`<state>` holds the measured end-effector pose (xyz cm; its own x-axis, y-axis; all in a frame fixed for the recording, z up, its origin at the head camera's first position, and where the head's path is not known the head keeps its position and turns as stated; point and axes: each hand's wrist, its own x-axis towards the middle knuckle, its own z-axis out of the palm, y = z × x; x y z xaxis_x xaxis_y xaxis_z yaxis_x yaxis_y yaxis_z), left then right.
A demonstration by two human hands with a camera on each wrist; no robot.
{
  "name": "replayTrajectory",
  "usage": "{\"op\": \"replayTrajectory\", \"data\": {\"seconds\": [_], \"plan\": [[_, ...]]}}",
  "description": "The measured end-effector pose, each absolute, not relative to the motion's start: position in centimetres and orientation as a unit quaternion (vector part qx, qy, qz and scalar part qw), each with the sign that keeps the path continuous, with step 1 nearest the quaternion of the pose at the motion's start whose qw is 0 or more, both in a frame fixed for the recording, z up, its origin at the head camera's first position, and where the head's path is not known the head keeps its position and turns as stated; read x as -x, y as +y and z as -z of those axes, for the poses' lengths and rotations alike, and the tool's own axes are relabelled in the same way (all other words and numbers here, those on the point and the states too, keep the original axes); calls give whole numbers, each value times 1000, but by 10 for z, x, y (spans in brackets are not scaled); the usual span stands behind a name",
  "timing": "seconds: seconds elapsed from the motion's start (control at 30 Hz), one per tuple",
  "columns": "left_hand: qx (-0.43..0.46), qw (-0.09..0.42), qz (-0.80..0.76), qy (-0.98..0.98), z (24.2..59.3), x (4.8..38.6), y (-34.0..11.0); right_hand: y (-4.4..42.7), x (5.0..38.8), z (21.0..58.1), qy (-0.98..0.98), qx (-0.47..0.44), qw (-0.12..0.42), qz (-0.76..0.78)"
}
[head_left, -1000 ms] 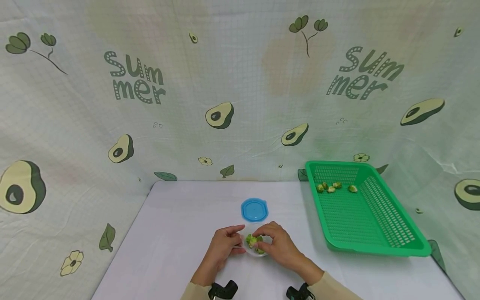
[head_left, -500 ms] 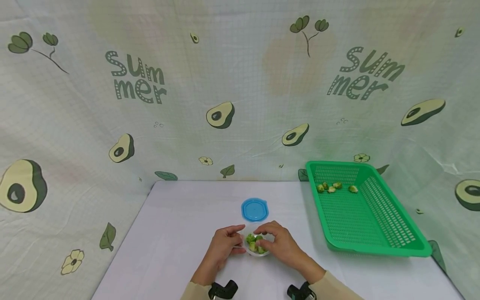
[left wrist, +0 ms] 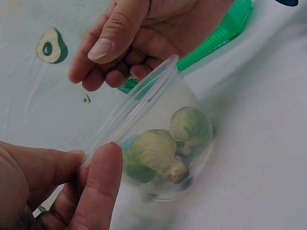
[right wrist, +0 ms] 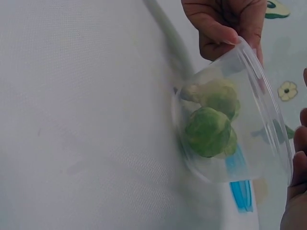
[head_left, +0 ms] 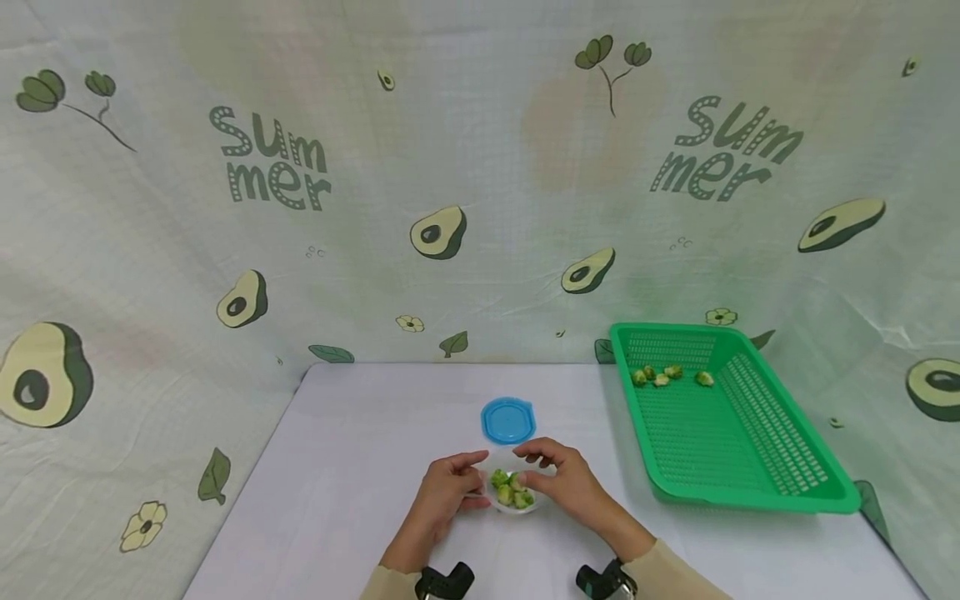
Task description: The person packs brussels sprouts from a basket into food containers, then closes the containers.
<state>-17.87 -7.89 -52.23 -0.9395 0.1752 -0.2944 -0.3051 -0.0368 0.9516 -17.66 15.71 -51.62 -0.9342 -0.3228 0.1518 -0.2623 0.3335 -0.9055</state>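
Note:
A clear plastic tub [left wrist: 192, 91] stands on the white table with several Brussels sprouts [head_left: 506, 495] inside; its wall shows them in both wrist views. My left hand [head_left: 447, 487] pinches the tub's rim between thumb and finger on the left side. Above the opposite side of the rim is my right hand [head_left: 564, 482], fingers loosely bent and apart from the thumb, holding nothing. In the right wrist view only part of the right hand [right wrist: 298, 163] shows, at the right edge.
A blue lid [head_left: 508, 420] lies flat just beyond the tub. To the right sits a large green basket [head_left: 735, 433] with several Brussels sprouts [head_left: 673, 372] near its far left corner. Behind the table hangs a printed cloth [head_left: 480, 167].
The right hand's fingers have opened and lifted away from the sprouts in the tub, letting go and uncovering them. The left hand keeps its grip on the rim.

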Motion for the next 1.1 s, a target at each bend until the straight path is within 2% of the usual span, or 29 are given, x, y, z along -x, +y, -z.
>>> {"op": "replayTrajectory", "data": {"seconds": [1.1], "plan": [[26, 176, -711, 681, 522, 184, -81, 168, 182, 508, 791, 194, -9, 581]]}}
